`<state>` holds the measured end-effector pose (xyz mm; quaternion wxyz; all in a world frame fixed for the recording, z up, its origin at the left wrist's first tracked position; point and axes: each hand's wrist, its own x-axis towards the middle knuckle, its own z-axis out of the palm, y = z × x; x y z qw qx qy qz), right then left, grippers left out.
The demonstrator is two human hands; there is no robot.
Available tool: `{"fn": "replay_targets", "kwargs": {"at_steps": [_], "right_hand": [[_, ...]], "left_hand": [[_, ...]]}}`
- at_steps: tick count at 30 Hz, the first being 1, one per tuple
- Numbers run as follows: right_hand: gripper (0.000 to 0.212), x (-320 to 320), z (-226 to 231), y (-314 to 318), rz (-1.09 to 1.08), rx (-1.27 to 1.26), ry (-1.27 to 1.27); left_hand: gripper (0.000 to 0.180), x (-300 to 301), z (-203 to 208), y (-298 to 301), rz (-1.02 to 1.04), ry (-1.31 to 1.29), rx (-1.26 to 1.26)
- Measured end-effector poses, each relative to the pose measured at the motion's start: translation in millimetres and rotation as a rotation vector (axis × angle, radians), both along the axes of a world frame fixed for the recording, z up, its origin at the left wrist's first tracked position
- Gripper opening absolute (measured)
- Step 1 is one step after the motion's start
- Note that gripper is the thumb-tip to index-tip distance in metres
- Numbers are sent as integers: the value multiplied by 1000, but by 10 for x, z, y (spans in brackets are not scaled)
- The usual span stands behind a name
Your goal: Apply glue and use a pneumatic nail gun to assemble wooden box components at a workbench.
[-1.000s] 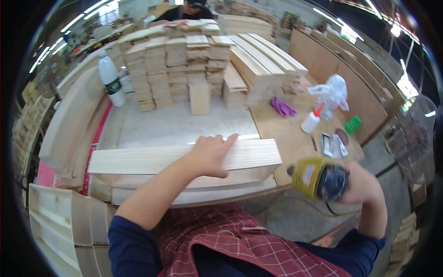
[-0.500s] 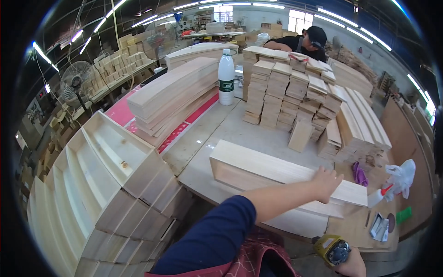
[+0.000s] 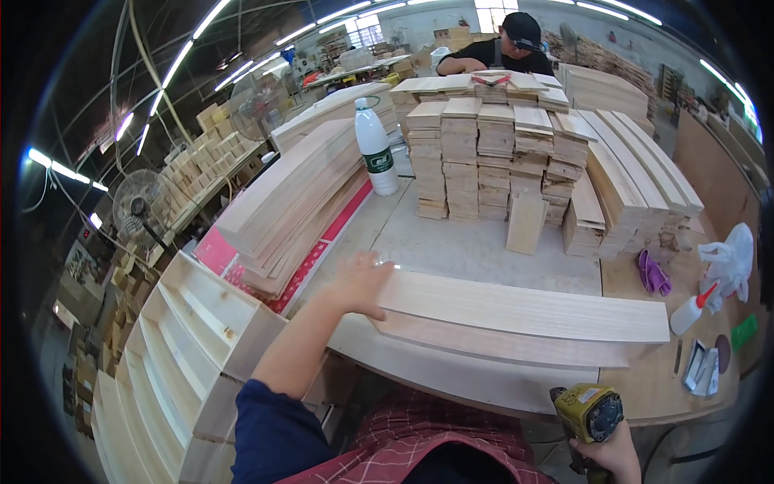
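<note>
A long, pale wooden box frame [image 3: 524,310] lies across the table in front of me, its near side showing below the top board. My left hand [image 3: 360,284] is at its left end, the fingers over the far corner and the thumb against the near edge. Low at the right, off the table's front edge, my right hand [image 3: 617,452] is wrapped round the handle of a yellow and black nail gun [image 3: 592,411]. The gun's nose points left, apart from the wood; part of its handle is hidden.
Stacked wood blocks [image 3: 459,165] and long boards [image 3: 637,185] stand behind. Left are piled boards [image 3: 294,202], a white bottle [image 3: 376,149] and stacked wooden frames [image 3: 185,339]. A glue bottle [image 3: 688,315], purple cloth [image 3: 652,273] and plastic bag [image 3: 728,258] lie right. A person [image 3: 508,52] works beyond.
My left hand has gone from the right part of the box frame to its left end. The nail gun stays in my right hand, low at the right. The view has shifted.
</note>
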<state>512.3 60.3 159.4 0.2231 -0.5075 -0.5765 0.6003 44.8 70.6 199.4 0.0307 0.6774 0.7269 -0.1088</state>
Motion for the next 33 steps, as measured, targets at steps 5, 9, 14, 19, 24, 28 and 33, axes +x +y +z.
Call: {"fn": "replay_targets", "kwargs": {"at_steps": [5,9,14,19,24,28,33], "right_hand": [[51,-103,-91,113,43,32,-67],[57,-144,-113,188,72,8,26],[61,-167,-87,315,106,-53,64],[63,-136,-112,374,121,-50,14],[64,-93,-135,434,185,-3,-71],[65,-86,-194,482,258,72,-108],[64,-121,-148,478,160,17,-81]], "left_hand": [[88,-314,74,-138,135,-314,-12],[88,-337,74,-83,129,-402,-35],[97,-318,77,-98,236,-657,-117],[100,-321,133,-106,312,-719,-184],[98,-736,-181,-148,235,-958,-128],[95,-813,-298,-148,178,-1181,-144],[94,-820,-421,-168,126,-1385,-65]]}}
